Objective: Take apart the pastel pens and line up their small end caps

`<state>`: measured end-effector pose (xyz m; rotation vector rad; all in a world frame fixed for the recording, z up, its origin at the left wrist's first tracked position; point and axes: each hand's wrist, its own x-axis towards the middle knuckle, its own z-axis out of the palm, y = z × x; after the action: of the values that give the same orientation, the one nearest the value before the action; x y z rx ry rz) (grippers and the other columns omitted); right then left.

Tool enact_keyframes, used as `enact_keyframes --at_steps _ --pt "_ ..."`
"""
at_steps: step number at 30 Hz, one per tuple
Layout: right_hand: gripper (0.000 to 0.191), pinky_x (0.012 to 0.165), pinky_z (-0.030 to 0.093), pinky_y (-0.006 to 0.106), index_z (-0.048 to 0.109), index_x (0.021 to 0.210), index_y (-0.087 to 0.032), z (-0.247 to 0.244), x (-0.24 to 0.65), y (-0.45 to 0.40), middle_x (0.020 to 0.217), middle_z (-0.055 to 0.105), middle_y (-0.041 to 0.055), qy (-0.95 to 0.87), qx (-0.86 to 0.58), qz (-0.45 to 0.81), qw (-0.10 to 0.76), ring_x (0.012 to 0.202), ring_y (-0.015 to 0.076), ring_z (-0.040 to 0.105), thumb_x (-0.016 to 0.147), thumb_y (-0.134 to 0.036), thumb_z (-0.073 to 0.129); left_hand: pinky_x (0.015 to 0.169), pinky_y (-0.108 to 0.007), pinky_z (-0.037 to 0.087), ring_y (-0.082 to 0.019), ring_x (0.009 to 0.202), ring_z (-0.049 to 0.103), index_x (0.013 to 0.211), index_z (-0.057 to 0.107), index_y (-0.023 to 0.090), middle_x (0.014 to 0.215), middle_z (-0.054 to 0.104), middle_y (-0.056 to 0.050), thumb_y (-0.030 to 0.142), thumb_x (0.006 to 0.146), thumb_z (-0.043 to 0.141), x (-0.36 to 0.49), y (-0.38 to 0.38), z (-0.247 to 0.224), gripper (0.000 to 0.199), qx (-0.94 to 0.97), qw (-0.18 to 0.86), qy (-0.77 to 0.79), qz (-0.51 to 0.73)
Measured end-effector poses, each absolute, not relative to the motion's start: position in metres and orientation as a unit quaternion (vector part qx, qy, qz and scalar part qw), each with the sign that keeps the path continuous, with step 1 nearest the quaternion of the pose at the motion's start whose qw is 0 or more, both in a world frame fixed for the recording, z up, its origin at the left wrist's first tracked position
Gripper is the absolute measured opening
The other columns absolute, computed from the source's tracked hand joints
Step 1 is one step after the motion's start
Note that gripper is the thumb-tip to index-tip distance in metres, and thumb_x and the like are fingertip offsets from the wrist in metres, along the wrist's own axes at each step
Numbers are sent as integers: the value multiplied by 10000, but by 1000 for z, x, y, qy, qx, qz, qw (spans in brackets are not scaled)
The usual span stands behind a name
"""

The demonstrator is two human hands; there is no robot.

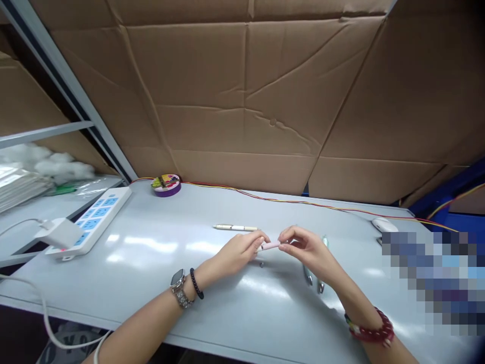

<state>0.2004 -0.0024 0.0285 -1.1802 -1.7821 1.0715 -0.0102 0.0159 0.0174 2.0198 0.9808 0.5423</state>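
Closest to us are our own forearms: a watch (178, 281) and a dark bead bracelet (196, 283) on the left wrist, and a red bead bracelet (373, 329) on the right one. Both arms stretch out over the pale grey surface (151, 263).

Between the two hands sits a small pink pen piece (270, 246), held just above the surface. We're using it as our landmark. Our left hand (238, 252) has its grip closed on the piece's left end, fingertips pinched around it. Our right hand (308, 248) is pinched shut on the right end, thumb and forefinger tight, with the other fingers curled loosely. So it's the same piece caught from both sides.

Just under the pink piece a tiny dark part (261, 264) lies on the surface; it's too small for us to tell what it is. Behind the piece and a bit to the left lies a cream pen (235, 227), flat and apart from our hands. Right of the piece, past our right hand, a couple of shiny silvery-green pen bits (307, 275) lie near the wrist.

Far left of the piece there's a white power strip (91, 222) with a white plug (58, 232) in it. Back left of the piece sits a purple tape roll (166, 185). A red-and-yellow wire (303, 203) runs along the back edge, and far right of the piece is a white mouse (384, 224).
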Motion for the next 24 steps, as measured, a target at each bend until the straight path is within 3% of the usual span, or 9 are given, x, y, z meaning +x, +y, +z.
enact_keyframes --at_steps 2,5,7,10,12,15,19,24 --pt "139 721 484 278 565 790 -215 30 202 -2 854 596 27 -694 -438 436 369 807 168 573 822 -342 613 554 -227 315 -115 528 381 1028 544 200 555 395 62 401 982 262 -10 16 19 349 792 428 376 221" --pt "224 692 490 273 572 962 -231 31 200 -3 958 591 40 -709 -447 423 345 838 173 571 816 -395 612 534 -218 281 -105 545 371 986 536 200 590 424 67 437 922 441 -10 17 18 263 796 417 376 226" --pt "238 611 459 256 572 955 -229 28 197 -5 844 586 18 -719 -480 382 325 729 152 551 863 -444 530 534 -219 273 -102 555 383 939 547 199 619 464 62 438 893 499 -11 18 17 248 804 396 383 224" --pt "386 506 347 241 523 683 -209 21 191 -7 547 440 -40 -728 -537 297 306 514 119 418 933 -461 370 548 -222 296 -106 559 420 900 569 198 632 513 49 443 921 442 -11 18 16 277 816 375 384 213" --pt "432 486 307 237 477 606 -206 19 188 -8 500 393 -49 -729 -553 264 305 476 112 370 934 -462 362 595 -224 340 -116 599 476 878 582 195 653 548 35 430 957 357 -11 18 16 334 824 370 371 213" --pt "419 506 332 232 513 614 -203 25 188 -10 539 472 -32 -736 -542 265 308 513 121 429 928 -450 386 641 -229 376 -126 619 527 858 591 192 633 568 26 386 993 241 -12 18 15 422 834 358 366 204" --pt "387 575 388 248 592 688 -206 38 192 -11 674 601 4 -749 -523 297 277 642 151 531 935 -419 383 628 -234 386 -142 649 566 903 592 204 713 623 9 364 1000 215 -14 18 14 420 860 290 377 186" --pt "459 581 394 273 594 723 -210 32 194 -8 693 608 17 -751 -536 315 224 629 164 533 946 -467 287 591 -253 387 -176 640 595 1070 537 210 741 642 -5 408 994 225 -13 18 10 377 897 177 377 145"
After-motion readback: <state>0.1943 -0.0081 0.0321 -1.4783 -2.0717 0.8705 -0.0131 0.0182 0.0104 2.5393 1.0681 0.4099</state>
